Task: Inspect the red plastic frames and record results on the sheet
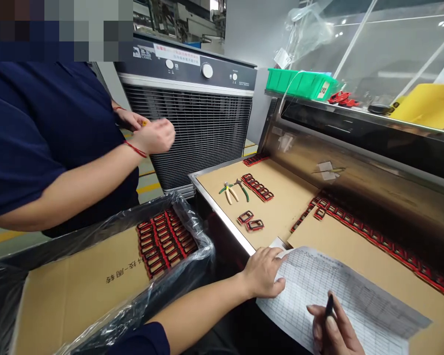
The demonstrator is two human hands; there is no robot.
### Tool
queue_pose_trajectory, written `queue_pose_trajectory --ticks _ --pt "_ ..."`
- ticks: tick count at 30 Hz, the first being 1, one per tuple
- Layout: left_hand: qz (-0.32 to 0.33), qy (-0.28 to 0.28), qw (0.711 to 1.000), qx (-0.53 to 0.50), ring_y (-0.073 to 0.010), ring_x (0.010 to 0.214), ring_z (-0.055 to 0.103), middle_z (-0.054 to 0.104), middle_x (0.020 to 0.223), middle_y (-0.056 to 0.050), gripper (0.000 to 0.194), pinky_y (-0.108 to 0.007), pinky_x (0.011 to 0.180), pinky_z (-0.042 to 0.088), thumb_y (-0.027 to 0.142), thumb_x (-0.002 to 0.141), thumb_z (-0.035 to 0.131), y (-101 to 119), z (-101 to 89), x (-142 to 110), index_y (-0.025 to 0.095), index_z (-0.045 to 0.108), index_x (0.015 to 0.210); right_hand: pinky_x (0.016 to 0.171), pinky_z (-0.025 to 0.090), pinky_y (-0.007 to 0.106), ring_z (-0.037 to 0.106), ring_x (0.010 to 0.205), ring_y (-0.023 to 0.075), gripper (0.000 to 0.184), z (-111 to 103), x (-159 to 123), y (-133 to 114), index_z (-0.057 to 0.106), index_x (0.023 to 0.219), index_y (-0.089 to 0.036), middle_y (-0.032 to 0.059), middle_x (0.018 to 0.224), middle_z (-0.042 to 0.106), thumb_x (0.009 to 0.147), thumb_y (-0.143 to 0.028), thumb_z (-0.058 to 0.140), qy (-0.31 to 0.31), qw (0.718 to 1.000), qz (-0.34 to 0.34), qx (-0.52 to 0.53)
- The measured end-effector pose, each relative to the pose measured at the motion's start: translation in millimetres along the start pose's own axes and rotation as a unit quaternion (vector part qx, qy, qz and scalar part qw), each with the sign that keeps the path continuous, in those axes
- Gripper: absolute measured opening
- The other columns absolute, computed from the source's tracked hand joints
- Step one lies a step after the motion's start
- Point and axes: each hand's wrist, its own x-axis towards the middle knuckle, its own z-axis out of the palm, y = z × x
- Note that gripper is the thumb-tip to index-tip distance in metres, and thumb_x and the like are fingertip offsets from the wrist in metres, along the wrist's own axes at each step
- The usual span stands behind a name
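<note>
My left hand (264, 273) grips the left edge of a printed form (303, 286), a paper sheet with a grid of rows and columns. The sheet lies bowed over the front edge of the cardboard-covered worktable (277, 217). A dark pen (330, 304) is pinched between the fingers of my right hand (336, 328), over the lower part of the form. Beyond my left hand, two red-and-black frame-shaped parts (255, 225) lie on the cardboard. Past them are two pairs of pliers (229, 192) and a row of the same parts (258, 187).
A long row of red-and-black parts (377, 237) runs along the table's back. On the left stands a plastic-lined bin (203, 246) holding cardboard and several such parts (166, 241). A co-worker's hands (155, 135) are raised before an air cooler (192, 118). A green tray (299, 84) sits on the shelf.
</note>
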Motion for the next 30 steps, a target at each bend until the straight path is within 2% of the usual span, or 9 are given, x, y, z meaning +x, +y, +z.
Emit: queue_pose_trajectory --ticks 4,9,13,16,18,21,24,27,30 --pt "-0.008 0.001 1.000 -0.024 -0.0325 0.111 0.061 0.064 0.125 -0.013 0.038 -0.049 0.098 0.051 0.034 0.075 0.065 0.6 -0.3 -0.3 0.015 0.068 0.108 0.039 0.044 0.025 0.055 0.049 0.0112 0.038 1.8 11.8 11.7 0.064 0.128 -0.045 0.0099 0.110 0.076 0.091 -0.037 0.067 -0.046 0.996 -0.079 0.023" --pt "-0.014 0.025 0.998 -0.057 -0.0320 0.126 0.054 0.059 0.133 -0.016 0.047 -0.048 0.107 0.048 0.027 0.074 0.067 -0.7 -6.2 -3.0 0.013 0.063 0.119 0.044 0.051 0.027 0.060 0.051 0.0163 0.028 0.9 17.2 0.7 0.077 0.114 -0.030 0.0055 0.068 0.071 0.092 -0.039 0.061 -0.129 0.979 -0.108 -0.116" --pt "-0.013 0.035 0.997 -0.073 -0.0284 0.127 0.053 0.060 0.129 -0.015 0.056 -0.042 0.109 0.049 0.018 0.070 0.067 -6.9 -17.0 -4.7 0.013 0.059 0.125 0.070 0.064 0.034 0.076 0.081 0.0264 0.024 3.8 18.0 -5.9 0.081 0.102 -0.028 0.0109 0.095 0.080 0.089 -0.037 0.064 -0.162 0.947 -0.139 -0.239" --pt "-0.018 0.019 0.997 -0.068 -0.0261 0.114 0.059 0.066 0.113 -0.011 0.038 -0.041 0.102 0.053 0.015 0.075 0.063 -13.6 -22.4 0.6 0.017 0.066 0.113 0.088 0.062 0.042 0.072 0.108 0.0310 0.025 11.4 15.7 -13.3 0.081 0.102 -0.029 0.0090 0.100 0.080 0.092 -0.029 0.058 -0.214 0.916 -0.204 -0.272" --pt "-0.021 0.000 0.998 -0.059 -0.0256 0.107 0.059 0.066 0.103 -0.009 0.030 -0.042 0.098 0.054 0.016 0.080 0.061 -17.6 -22.7 7.2 0.020 0.069 0.108 0.092 0.060 0.044 0.069 0.113 0.0291 0.031 18.4 15.3 -23.9 0.078 0.106 -0.031 0.0064 0.101 0.080 0.092 -0.020 0.054 -0.253 0.887 -0.256 -0.288" --pt "-0.027 -0.028 0.998 -0.047 -0.0287 0.107 0.055 0.064 0.098 -0.009 0.038 -0.046 0.096 0.053 0.016 0.079 0.063 -20.8 -19.2 17.1 0.023 0.068 0.116 0.086 0.061 0.035 0.072 0.104 0.0224 0.041 29.5 23.3 -43.3 0.074 0.115 -0.032 0.0062 0.110 0.076 0.091 -0.010 0.049 -0.261 0.858 -0.278 -0.344" --pt "-0.036 -0.042 0.998 -0.037 -0.0324 0.113 0.051 0.062 0.104 -0.012 0.048 -0.051 0.099 0.050 0.013 0.078 0.061 -21.6 -16.3 21.7 0.020 0.063 0.126 0.077 0.061 0.029 0.073 0.092 0.0191 0.042 36.2 40.2 -56.4 0.072 0.119 -0.029 0.0076 0.108 0.074 0.090 -0.010 0.048 -0.212 0.869 -0.276 -0.351" --pt "-0.030 -0.059 0.997 -0.031 -0.0337 0.119 0.048 0.060 0.114 -0.013 0.053 -0.053 0.102 0.047 0.015 0.079 0.060 -23.3 -18.0 21.4 0.018 0.057 0.132 0.067 0.060 0.031 0.070 0.076 0.0183 0.039 34.6 50.2 -63.2 0.073 0.114 -0.025 0.0057 0.089 0.071 0.090 -0.014 0.045 -0.198 0.915 -0.234 -0.261" --pt "-0.005 -0.090 0.995 -0.032 -0.0309 0.121 0.049 0.061 0.114 -0.010 0.053 -0.048 0.104 0.047 0.016 0.079 0.062 -26.3 -22.6 20.8 0.022 0.057 0.131 0.070 0.062 0.037 0.070 0.092 0.0237 0.044 28.4 44.4 -66.1 0.068 0.124 -0.025 0.0095 0.108 0.071 0.090 -0.015 0.041 -0.229 0.938 -0.182 -0.186"
